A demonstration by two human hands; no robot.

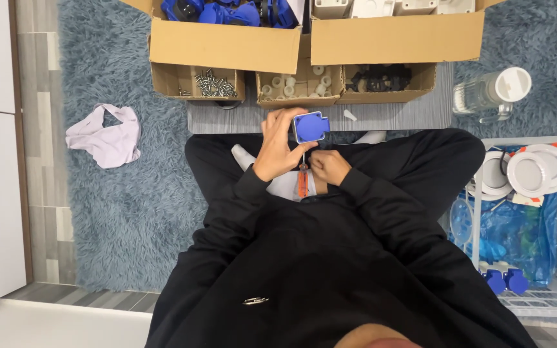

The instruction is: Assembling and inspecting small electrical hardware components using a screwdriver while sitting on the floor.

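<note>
Fingers around blue socket (left hand)

Open grey mat strip just ahead of the hands, bare to the right of the blue socket housing. Blocked beyond by three small cardboard trays and two large boxes stacked close behind. Hemmed in on the right by a clear bottle and white basket; free carpet on the left, past a pale cloth.
</note>
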